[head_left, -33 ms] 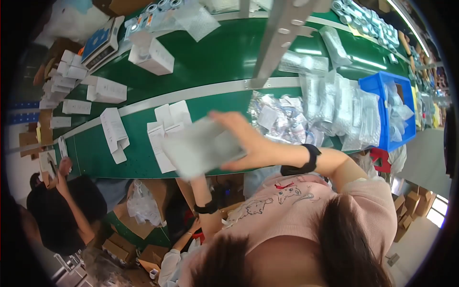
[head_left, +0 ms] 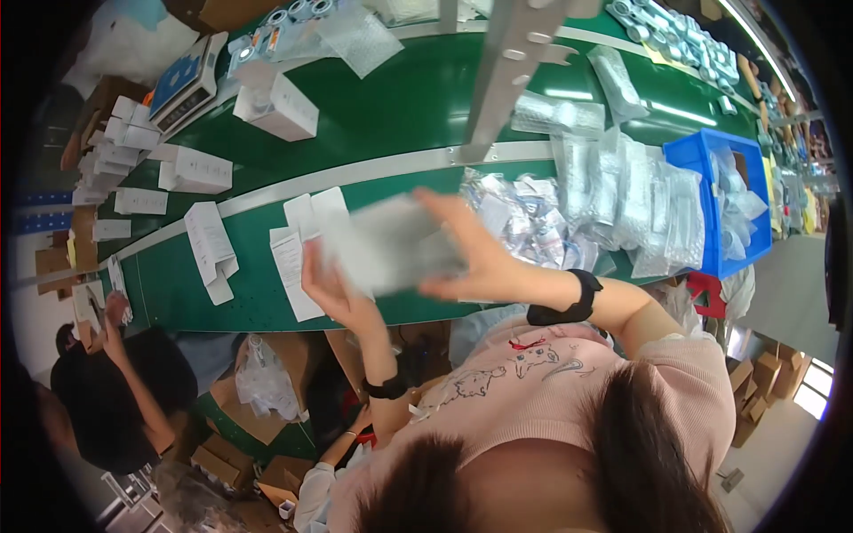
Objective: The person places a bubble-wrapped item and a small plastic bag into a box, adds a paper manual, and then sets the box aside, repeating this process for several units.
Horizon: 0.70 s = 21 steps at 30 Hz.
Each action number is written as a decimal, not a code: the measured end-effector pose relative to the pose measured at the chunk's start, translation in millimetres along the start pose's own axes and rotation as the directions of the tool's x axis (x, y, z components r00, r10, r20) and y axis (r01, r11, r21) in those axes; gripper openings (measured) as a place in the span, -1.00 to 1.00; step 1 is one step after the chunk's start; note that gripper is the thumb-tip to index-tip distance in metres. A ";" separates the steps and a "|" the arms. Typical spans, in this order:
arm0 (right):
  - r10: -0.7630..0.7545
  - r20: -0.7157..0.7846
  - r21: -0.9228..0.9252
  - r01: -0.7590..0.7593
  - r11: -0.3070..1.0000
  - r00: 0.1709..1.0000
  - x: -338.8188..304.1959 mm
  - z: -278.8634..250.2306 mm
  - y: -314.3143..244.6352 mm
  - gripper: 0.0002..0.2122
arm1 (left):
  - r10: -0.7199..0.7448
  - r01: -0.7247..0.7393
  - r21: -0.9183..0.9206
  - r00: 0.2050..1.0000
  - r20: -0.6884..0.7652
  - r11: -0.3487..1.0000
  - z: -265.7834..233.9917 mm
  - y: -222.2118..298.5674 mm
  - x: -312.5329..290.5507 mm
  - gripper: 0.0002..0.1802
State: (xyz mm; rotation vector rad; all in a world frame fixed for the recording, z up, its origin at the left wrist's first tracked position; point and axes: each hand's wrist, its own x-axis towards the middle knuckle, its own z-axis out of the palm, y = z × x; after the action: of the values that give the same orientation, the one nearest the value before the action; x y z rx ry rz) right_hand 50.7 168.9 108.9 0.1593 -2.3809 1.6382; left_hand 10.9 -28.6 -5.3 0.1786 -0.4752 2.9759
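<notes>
A white carton (head_left: 391, 249), blurred by motion, is held above the near edge of the green bench. My right hand (head_left: 475, 249) grips its right end, fingers along the far side and thumb at the near side. My left hand (head_left: 342, 293) is at the carton's left end, fingers raised and apart; whether it touches the carton is not plain. Just behind that hand lie an opened white carton (head_left: 324, 213) and a printed white sheet (head_left: 289, 266). Another white carton with raised flaps (head_left: 211, 244) lies farther left.
Clear-bagged small parts (head_left: 524, 213) lie right of my hands, next to bubble-wrapped packs (head_left: 635, 191) and a blue bin (head_left: 718, 204). A metal post (head_left: 511, 80) rises behind the bench's rail. More white cartons (head_left: 200, 169) stand at left, where another person's hand (head_left: 115, 309) works.
The carton has shifted right and slightly up with my right hand. My left hand, mostly hidden beneath it before, now shows at its left end with fingers raised.
</notes>
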 end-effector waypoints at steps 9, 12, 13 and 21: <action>0.081 0.159 0.002 -0.082 0.997 0.984 -31.1 -46.5 21.1 -0.21 | -0.243 -0.204 0.952 0.959 0.147 -0.229 54.1 -124.0 29.3 0.06; 0.359 0.337 -0.377 -0.225 0.899 0.871 2.8 -112.5 78.7 -0.46 | -0.159 -0.163 0.951 0.979 0.124 -0.263 34.2 -101.7 51.2 0.01; 0.540 0.235 -0.501 -0.375 0.780 0.808 22.1 -130.6 94.2 -0.54 | -0.158 -0.168 0.949 0.979 0.129 -0.267 25.5 -96.3 53.5 0.01; 0.425 0.170 -0.854 -0.082 0.513 0.889 81.1 -143.1 288.9 -0.32 | -0.059 -0.289 0.785 0.949 0.308 -0.548 -25.0 -51.8 52.9 -0.26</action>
State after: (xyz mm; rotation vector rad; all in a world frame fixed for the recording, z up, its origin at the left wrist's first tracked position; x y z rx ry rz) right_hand -73.2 411.0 -82.4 -0.1041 -3.3267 0.3444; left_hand -36.5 33.6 -6.1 0.5610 2.7037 2.0907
